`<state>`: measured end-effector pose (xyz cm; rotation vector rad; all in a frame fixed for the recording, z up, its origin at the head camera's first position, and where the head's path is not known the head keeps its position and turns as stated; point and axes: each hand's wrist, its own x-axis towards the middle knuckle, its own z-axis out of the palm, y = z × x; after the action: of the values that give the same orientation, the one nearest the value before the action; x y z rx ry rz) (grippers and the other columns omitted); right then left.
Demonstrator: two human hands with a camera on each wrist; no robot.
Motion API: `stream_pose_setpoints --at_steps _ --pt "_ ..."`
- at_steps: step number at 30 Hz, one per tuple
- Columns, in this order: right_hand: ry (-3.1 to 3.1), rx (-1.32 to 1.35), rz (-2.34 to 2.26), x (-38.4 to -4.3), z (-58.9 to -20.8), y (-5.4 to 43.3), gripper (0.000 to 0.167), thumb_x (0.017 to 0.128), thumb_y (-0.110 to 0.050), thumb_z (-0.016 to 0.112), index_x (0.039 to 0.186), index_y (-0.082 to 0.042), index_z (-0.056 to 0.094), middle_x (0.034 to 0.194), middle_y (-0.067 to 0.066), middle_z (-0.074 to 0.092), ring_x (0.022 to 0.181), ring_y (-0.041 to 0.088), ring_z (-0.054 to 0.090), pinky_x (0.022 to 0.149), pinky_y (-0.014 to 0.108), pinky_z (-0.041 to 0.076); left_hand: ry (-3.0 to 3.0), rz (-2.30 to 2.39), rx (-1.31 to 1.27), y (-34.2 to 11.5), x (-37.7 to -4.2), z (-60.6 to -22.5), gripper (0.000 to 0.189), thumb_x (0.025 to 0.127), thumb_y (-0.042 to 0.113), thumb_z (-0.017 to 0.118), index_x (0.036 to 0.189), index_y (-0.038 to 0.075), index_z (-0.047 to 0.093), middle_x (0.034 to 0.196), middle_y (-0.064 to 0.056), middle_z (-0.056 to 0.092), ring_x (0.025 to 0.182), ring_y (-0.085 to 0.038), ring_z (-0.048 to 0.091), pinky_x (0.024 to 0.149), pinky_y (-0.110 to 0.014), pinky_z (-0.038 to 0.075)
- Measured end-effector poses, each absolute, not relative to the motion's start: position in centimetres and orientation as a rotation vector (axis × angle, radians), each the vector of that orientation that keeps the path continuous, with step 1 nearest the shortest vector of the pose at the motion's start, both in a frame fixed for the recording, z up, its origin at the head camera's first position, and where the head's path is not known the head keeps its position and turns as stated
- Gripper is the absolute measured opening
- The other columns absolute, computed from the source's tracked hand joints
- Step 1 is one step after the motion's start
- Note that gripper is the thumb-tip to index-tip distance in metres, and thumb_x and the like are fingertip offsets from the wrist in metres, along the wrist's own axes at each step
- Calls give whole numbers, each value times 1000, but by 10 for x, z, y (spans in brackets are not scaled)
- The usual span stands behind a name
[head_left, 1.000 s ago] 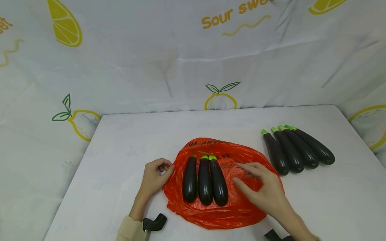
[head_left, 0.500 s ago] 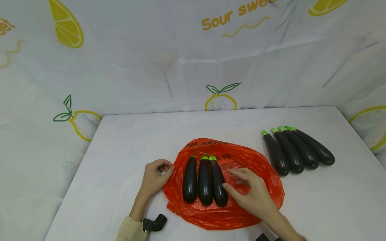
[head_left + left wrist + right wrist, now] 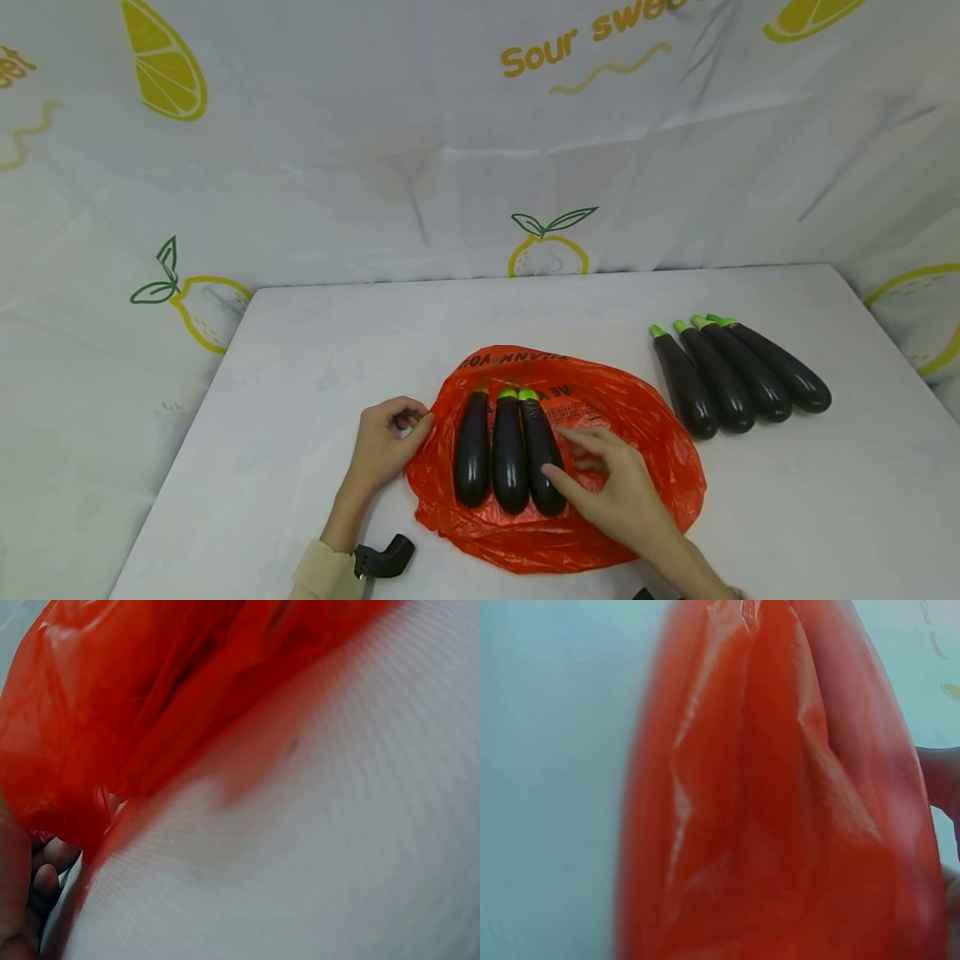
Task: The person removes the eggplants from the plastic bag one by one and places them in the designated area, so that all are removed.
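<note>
Three dark eggplants lie side by side on an opened-out red plastic bag [image 3: 517,546], green stem ends pointing away: a left one [image 3: 472,454], a middle one [image 3: 510,458] and a right one [image 3: 538,437]. My left hand [image 3: 386,442] pinches the bag's left edge between thumb and fingers; in the left wrist view the red film [image 3: 112,712] runs down to those fingers. My right hand [image 3: 618,492] hovers above the bag's right part, thumb and fingers spread. Its thumb tip overlaps the right eggplant. Red film [image 3: 750,825] fills most of the right wrist view.
Several more eggplants [image 3: 735,375] lie in a fanned row on the white table [image 3: 337,342], right of the bag. Behind the table hangs a white cloth [image 3: 337,167] printed with lemons. A black wrist mount [image 3: 386,557] sits on the left forearm.
My right hand has moved left and slightly toward me, from over the bag's right side to the right eggplant. The left hand and the eggplants have stayed put.
</note>
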<state>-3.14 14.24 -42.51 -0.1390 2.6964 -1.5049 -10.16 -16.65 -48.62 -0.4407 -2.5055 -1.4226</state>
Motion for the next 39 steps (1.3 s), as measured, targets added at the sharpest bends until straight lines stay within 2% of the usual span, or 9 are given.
stream_pose_setpoints --at_steps 8,19,24,32,39 --pt "2690 -87 -1508 -30 -427 136 53 80 -28 88 126 -8 71 110 7 69 89 15 68 75 28 62 -2495 -1408 -437 -166 -101 -486 8 83 5 79 85 12 74 73 0 69 68 -4 52 63 -21 47" --pt "2601 -25 -1511 -29 -429 130 64 79 -32 89 133 -7 66 114 11 69 82 7 71 72 24 61 -2505 -1420 -432 -165 -100 -484 10 85 7 78 85 17 74 72 4 68 67 -4 52 62 -22 47" --pt "2605 -28 -1509 -29 -429 130 62 80 -26 88 133 -5 66 110 10 70 79 5 69 70 22 60 -2508 -1421 -427 -165 -100 -485 9 85 7 78 84 16 75 72 4 68 68 -4 52 63 -22 48" --pt "2635 16 -1466 -30 -423 135 53 81 -15 85 131 -6 68 118 13 71 85 12 68 74 27 62 -2508 -1419 -426 -166 -100 -486 8 85 8 78 85 16 75 73 4 69 68 -4 52 63 -22 48" --pt "2676 -6 -1460 -31 -422 141 49 81 -11 83 127 -4 70 115 13 71 87 15 67 75 29 62 -2513 -1419 -421 -165 -100 -484 9 85 7 78 86 15 75 73 3 69 68 -4 52 64 -22 48"
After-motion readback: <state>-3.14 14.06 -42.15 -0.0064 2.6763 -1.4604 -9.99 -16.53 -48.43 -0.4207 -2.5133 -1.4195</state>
